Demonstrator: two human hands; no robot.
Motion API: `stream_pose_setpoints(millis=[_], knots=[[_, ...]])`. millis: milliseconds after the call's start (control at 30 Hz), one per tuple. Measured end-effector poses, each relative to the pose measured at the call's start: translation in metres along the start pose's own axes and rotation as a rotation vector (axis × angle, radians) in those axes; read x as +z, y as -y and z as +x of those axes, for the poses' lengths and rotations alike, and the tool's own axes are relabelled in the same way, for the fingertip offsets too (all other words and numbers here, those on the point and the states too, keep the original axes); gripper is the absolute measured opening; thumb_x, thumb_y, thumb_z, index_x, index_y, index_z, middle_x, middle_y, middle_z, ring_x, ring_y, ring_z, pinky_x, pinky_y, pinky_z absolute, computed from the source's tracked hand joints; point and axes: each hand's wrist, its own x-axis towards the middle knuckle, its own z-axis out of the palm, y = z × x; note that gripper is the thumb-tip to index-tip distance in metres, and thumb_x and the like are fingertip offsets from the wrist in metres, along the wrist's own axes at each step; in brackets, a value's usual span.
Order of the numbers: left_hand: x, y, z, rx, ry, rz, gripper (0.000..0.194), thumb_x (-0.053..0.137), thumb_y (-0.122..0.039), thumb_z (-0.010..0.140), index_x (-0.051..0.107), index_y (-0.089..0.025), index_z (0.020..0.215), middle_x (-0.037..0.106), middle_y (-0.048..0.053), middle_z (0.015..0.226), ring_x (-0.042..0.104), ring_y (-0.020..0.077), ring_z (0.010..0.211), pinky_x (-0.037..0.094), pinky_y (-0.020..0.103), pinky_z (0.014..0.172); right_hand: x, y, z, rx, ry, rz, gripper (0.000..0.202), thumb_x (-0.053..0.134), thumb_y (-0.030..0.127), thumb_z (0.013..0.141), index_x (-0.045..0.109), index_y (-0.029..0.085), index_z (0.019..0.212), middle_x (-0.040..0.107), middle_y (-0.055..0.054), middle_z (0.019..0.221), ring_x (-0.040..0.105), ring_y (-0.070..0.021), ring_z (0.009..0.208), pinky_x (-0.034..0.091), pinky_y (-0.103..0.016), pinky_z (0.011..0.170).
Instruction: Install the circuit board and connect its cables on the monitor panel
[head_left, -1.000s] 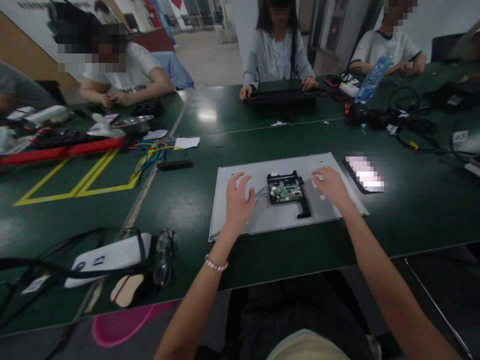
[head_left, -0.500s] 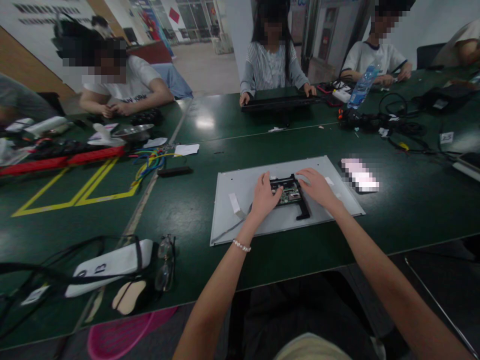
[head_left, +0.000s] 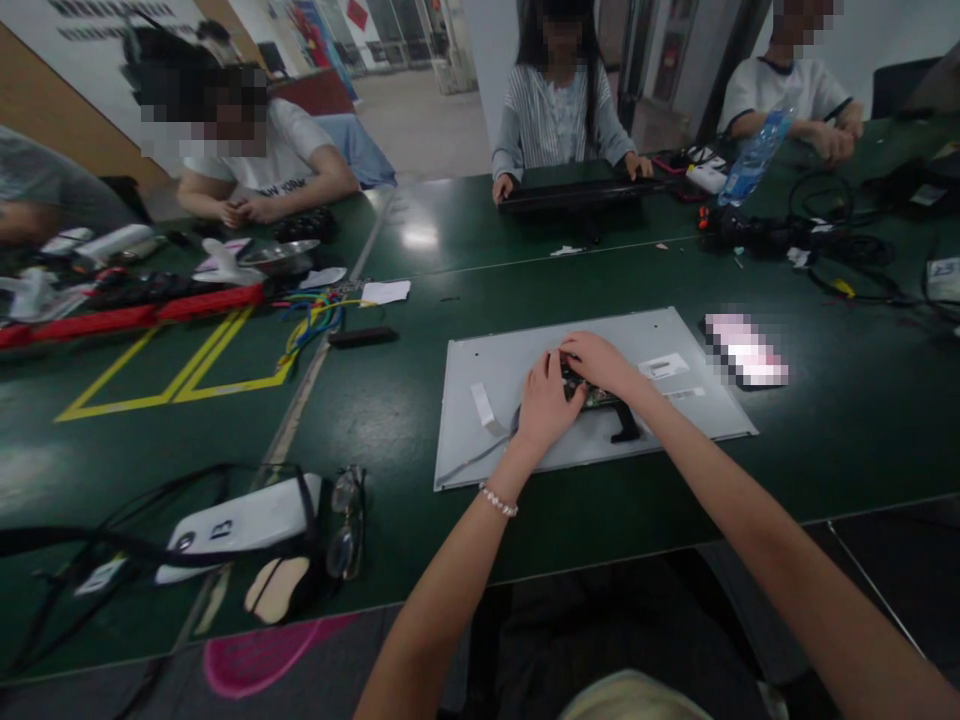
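A grey metal-backed display panel (head_left: 491, 365) lies flat on the green table. On it rests a black bracket (head_left: 625, 424) carrying a green circuit board (head_left: 600, 397), largely hidden under my hands. My left hand (head_left: 551, 402) grips the bracket's left side, thumb over the board and fingers bent towards the far edge. Coming across from the right, my right hand (head_left: 600, 362) has its fingers curled down at the bracket's far left part, close to the left fingertips. What exactly those fingertips pinch is hidden. A thin grey cable (head_left: 476, 461) runs from the bracket towards the panel's near left corner.
A phone (head_left: 746, 350) lies right of the panel. Glasses (head_left: 345, 525), a white numbered case (head_left: 240, 530) and black straps are at left. Beyond are coloured wires (head_left: 319, 325) and a tilted water bottle (head_left: 757, 155). Several people sit opposite, one holding a black screen (head_left: 577, 197).
My right hand has moved left from the bracket's far right corner to its far left part, beside my left fingers. My left hand stays on the bracket. The view has shifted slightly.
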Motion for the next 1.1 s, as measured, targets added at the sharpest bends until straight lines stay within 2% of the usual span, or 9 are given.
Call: stream_pose_setpoints(millis=[133, 233, 433, 533, 633, 800, 933, 1100], knots=[[0.000, 0.000, -0.001, -0.012, 0.009, 0.003, 0.067, 0.054, -0.035, 0.089, 0.028, -0.009, 0.145, 0.038, 0.024, 0.147, 0.037, 0.0346, 0.136, 0.031, 0.051, 0.111, -0.001, 0.004, 0.001, 0.012, -0.011, -0.014, 0.024, 0.048, 0.013, 0.090, 0.070, 0.017, 0.095, 0.068, -0.010, 0.098, 0.060, -0.0213, 0.095, 0.045, -0.032, 0.085], [0.001, 0.000, -0.001, -0.011, 0.001, 0.008, 0.065, 0.053, -0.036, 0.090, 0.029, -0.010, 0.145, 0.038, 0.023, 0.147, 0.038, 0.0343, 0.136, 0.031, 0.051, 0.111, -0.004, 0.002, -0.003, 0.027, -0.046, -0.011, 0.025, 0.047, 0.015, 0.092, 0.071, 0.019, 0.100, 0.069, -0.009, 0.103, 0.060, -0.0220, 0.097, 0.045, -0.033, 0.086], [0.000, -0.001, -0.002, -0.018, 0.008, 0.039, 0.065, 0.051, -0.039, 0.092, 0.030, -0.007, 0.144, 0.038, 0.024, 0.147, 0.038, 0.0350, 0.136, 0.032, 0.049, 0.112, -0.020, -0.027, -0.029, 0.172, -0.274, -0.098, 0.029, 0.046, 0.023, 0.094, 0.071, 0.019, 0.106, 0.066, -0.012, 0.112, 0.058, -0.0271, 0.104, 0.045, -0.040, 0.090], [-0.003, -0.002, -0.002, -0.026, 0.018, 0.033, 0.064, 0.050, -0.040, 0.092, 0.030, -0.009, 0.144, 0.040, 0.024, 0.145, 0.039, 0.0348, 0.135, 0.032, 0.050, 0.111, -0.020, -0.043, -0.042, 0.253, -0.271, -0.076, 0.031, 0.045, 0.020, 0.092, 0.072, 0.018, 0.108, 0.067, -0.013, 0.113, 0.059, -0.0276, 0.105, 0.046, -0.041, 0.093], [-0.005, -0.003, -0.001, -0.027, 0.015, 0.030, 0.064, 0.050, -0.040, 0.092, 0.030, -0.008, 0.144, 0.043, 0.024, 0.143, 0.040, 0.0345, 0.134, 0.032, 0.051, 0.111, -0.015, -0.052, -0.049, 0.270, -0.227, -0.070, 0.033, 0.043, 0.016, 0.091, 0.071, 0.016, 0.109, 0.067, -0.013, 0.117, 0.059, -0.0278, 0.109, 0.045, -0.042, 0.097], [-0.005, -0.003, -0.002, -0.027, 0.007, 0.033, 0.066, 0.050, -0.040, 0.092, 0.029, -0.006, 0.144, 0.040, 0.025, 0.144, 0.037, 0.0349, 0.136, 0.030, 0.051, 0.112, -0.010, -0.052, -0.050, 0.261, -0.266, -0.048, 0.040, 0.037, 0.012, 0.089, 0.067, 0.012, 0.117, 0.064, -0.015, 0.125, 0.056, -0.0270, 0.116, 0.042, -0.043, 0.103], [-0.002, -0.002, -0.002, -0.015, -0.003, 0.016, 0.065, 0.049, -0.041, 0.093, 0.027, -0.010, 0.146, 0.038, 0.023, 0.147, 0.036, 0.0338, 0.137, 0.027, 0.053, 0.113, -0.007, -0.053, -0.049, 0.275, -0.293, -0.012, 0.043, 0.034, 0.010, 0.089, 0.065, 0.013, 0.119, 0.063, -0.015, 0.125, 0.055, -0.0264, 0.118, 0.041, -0.044, 0.104], [-0.002, -0.002, 0.000, -0.020, 0.003, 0.020, 0.063, 0.049, -0.040, 0.093, 0.029, -0.011, 0.145, 0.039, 0.022, 0.146, 0.036, 0.0333, 0.138, 0.027, 0.052, 0.113, 0.000, -0.056, -0.048, 0.257, -0.287, -0.010, 0.035, 0.043, 0.016, 0.088, 0.068, 0.015, 0.112, 0.064, -0.015, 0.122, 0.056, -0.0281, 0.116, 0.043, -0.045, 0.102]])
